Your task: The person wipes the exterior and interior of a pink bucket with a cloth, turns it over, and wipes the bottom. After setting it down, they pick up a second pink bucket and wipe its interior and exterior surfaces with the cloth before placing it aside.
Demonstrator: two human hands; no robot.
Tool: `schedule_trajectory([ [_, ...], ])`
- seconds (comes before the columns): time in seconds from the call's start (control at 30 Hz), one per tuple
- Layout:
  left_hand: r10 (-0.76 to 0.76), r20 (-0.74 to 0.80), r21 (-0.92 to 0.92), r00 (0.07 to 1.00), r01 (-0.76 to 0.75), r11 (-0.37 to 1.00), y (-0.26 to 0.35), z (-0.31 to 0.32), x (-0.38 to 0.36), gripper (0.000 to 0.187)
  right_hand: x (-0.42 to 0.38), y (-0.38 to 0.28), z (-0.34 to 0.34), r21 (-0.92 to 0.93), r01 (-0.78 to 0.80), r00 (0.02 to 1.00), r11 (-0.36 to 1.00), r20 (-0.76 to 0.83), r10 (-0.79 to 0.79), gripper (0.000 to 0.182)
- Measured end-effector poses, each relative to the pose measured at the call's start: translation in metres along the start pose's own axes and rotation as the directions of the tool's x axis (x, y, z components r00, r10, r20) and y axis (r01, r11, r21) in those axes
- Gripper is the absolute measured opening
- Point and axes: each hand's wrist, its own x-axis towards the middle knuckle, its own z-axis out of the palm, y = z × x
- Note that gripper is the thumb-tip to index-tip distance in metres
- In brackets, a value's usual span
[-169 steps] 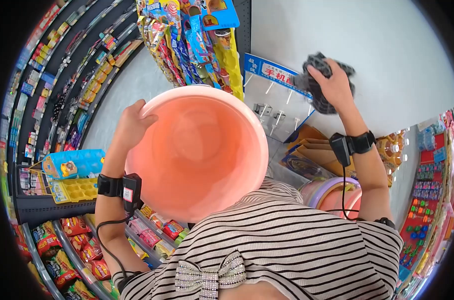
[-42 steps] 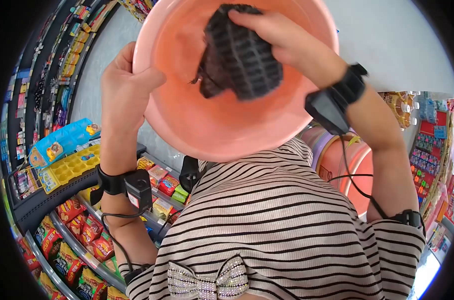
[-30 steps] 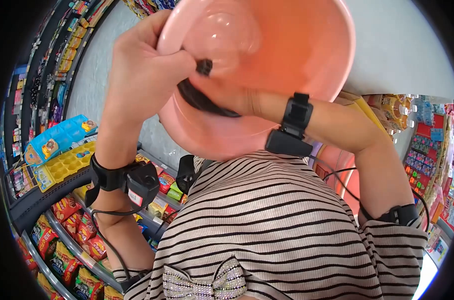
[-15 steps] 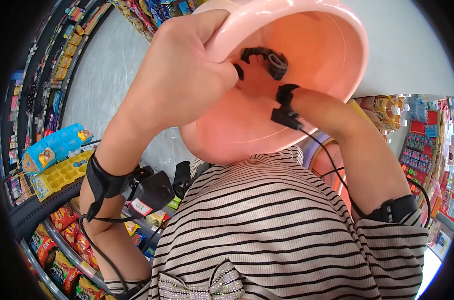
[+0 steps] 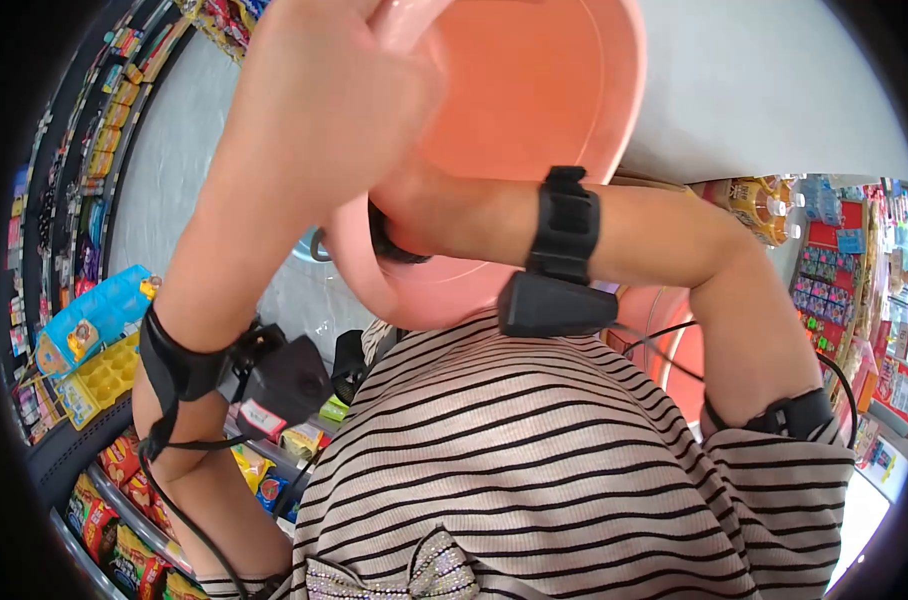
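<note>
A pink bucket [image 5: 539, 90] is tipped so that its orange-pink inside faces me. My left hand [image 5: 329, 110], blurred by motion, is closed on its rim at the upper left. My right hand [image 5: 406, 205] reaches across the mouth to the bucket's left inner wall. Its fingers are hidden behind my left hand and the rim, so whether it grips anything does not show. Just below it is a black object [image 5: 396, 245], only partly visible. A black strap with a small box [image 5: 559, 305] is on my right forearm; another strapped device [image 5: 284, 380] sits on my left arm.
Snack bags [image 5: 124, 530] fill a shelf at the lower left, beside blue and yellow trays [image 5: 104, 375]. Stocked shelves [image 5: 94, 150] line the far left. Bottles [image 5: 764, 205] and hanging goods stand at the right, under a white surface [image 5: 764, 110]. Cables hang from both arms.
My right hand has moved left across the bucket's inside and gone behind my left hand. The bucket and my left hand have shifted left and up in view.
</note>
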Motion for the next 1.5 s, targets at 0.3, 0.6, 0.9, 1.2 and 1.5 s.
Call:
schedule_trajectory([
  [0.3, -0.015, -0.184, 0.36, 0.983, 0.082, 0.929, 0.015, -0.028, -0.002, 0.022, -0.05, -0.016, -0.096, -0.838, 0.536, 0.776, 0.104, 0.537, 0.33, 0.041],
  [0.6, 0.138, 0.165, 0.359, 0.977, -0.19, 0.914, 0.016, -0.034, 0.018, 0.021, -0.042, -0.04, -0.104, -0.786, 0.339, 0.901, -0.517, 0.112, 0.42, 0.044],
  [0.9, 0.024, 0.159, 0.467, 0.987, -0.096, 0.879, -0.042, -0.008, 0.065, 0.024, -0.061, -0.023, -0.044, -0.749, -0.074, 0.642, 0.658, 0.47, 0.606, 0.054],
  [1.2, 0.132, 0.281, 0.377, 0.951, -0.236, 0.896, -0.069, -0.009, 0.06, 0.025, -0.056, -0.05, -0.11, -0.929, 0.367, 0.565, -0.043, 0.185, 0.804, 0.05],
  [1.5, 0.104, -0.089, 0.38, 0.991, -0.063, 0.923, -0.118, 0.041, 0.025, 0.05, -0.065, -0.037, -0.116, -0.965, 0.188, 0.554, 0.184, 0.259, 0.791, 0.05],
])
